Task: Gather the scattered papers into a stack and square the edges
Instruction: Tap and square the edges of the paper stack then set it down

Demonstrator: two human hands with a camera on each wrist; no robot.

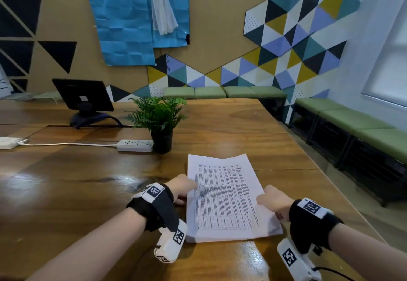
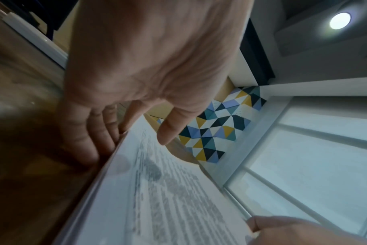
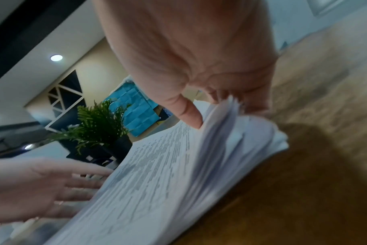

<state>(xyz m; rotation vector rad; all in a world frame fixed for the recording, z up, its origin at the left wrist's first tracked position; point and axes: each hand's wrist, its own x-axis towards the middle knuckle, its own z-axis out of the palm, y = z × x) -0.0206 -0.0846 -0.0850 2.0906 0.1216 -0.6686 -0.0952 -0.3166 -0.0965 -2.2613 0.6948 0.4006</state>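
A stack of printed papers (image 1: 226,199) lies on the wooden table (image 1: 88,181) right in front of me. My left hand (image 1: 187,189) sits at the stack's left edge. In the left wrist view its straight fingers (image 2: 88,136) press against that edge of the paper stack (image 2: 157,199), and the thumb hovers over the top sheet. My right hand (image 1: 267,197) is at the right edge. In the right wrist view my thumb (image 3: 191,114) lies on top while the other fingers (image 3: 256,102) curl behind the edge, pinching the paper stack (image 3: 157,174). Those sheets bend upward, fanned and uneven.
A potted fern (image 1: 158,119) stands just beyond the stack, with a white power strip (image 1: 134,145) and its cord to its left. A dark monitor (image 1: 83,97) is at the back left. The table's right edge (image 1: 312,161) drops toward green benches (image 1: 352,122).
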